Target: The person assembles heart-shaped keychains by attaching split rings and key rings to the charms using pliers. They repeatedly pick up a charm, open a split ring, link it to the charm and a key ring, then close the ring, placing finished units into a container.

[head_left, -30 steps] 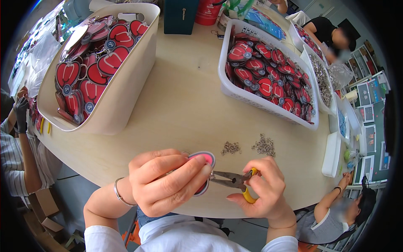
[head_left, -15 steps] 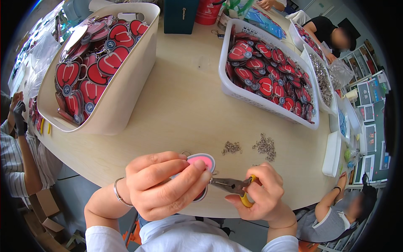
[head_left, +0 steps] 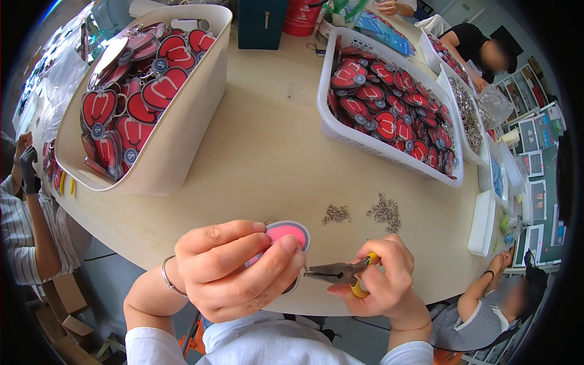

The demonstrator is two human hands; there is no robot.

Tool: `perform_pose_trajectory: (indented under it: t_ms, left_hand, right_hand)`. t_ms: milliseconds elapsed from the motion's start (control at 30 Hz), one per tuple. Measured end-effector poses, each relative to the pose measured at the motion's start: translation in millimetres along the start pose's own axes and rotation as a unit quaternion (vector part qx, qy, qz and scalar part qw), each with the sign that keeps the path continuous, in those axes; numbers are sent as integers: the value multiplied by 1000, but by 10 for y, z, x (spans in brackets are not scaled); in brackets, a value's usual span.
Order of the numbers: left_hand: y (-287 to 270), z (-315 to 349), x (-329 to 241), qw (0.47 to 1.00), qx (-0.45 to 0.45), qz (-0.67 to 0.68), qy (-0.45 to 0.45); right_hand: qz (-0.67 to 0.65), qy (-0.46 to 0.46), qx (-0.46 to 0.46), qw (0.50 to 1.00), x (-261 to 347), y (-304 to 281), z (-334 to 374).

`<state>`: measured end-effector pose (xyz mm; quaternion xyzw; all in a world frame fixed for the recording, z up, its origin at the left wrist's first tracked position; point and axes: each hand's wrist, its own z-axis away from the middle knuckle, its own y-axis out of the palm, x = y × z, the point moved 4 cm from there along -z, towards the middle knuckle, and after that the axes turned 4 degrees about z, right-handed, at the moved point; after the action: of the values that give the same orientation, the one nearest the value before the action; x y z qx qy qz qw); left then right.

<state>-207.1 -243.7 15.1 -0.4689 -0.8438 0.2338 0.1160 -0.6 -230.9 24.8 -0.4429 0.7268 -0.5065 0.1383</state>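
Observation:
My left hand point(head_left: 240, 267) is closed on a pink keychain charm point(head_left: 291, 233) with a grey rim, pinched between thumb and fingers. Part of a metal ring point(head_left: 270, 221) shows beyond the fingertips. In my right hand point(head_left: 389, 274) is a pair of pliers point(head_left: 333, 272) with yellow grips, the jaws pointing left towards the charm's edge beside my left thumb. A tiny bit of metal shows at the tips; whether the jaws grip it I cannot make out. My left fingers hide much of the charm.
Two small piles of metal rings point(head_left: 385, 211) lie beyond my right hand. A deep cream bin point(head_left: 204, 103) of red charms stands at the left, a white basket point(head_left: 389, 155) of more at the right. Smaller white trays point(head_left: 482, 225) line the right edge. Other people point(head_left: 486, 55) sit around the table.
My left hand has shifted slightly left, and the charm has turned to show more of its pink face. The pliers' tips now stand a little farther from my left thumb.

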Motion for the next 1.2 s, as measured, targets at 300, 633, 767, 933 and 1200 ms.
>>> perform_pose_trajectory:
  t_ms: [300,633,767,933,1200]
  left_hand:
    - [17,-10,-3,1000,-12,-10,11]
    - [9,-4,5,1000,-10,-8,17]
    - [21,-10,8,1000,-14,-7,16]
    - [22,-37,25,999,-12,7,32]
    - [-74,-181,124,996,-20,-81,7]
  right_hand:
    - [12,6,4,1000,8,-18,-3]
    - [38,-4,-6,999,21,-7,-3]
    - [30,-2,-6,1000,9,0,6]
    - [19,-15,-1,1000,12,-24,32]
    - [-26,23,39,999,-251,-124,-126]
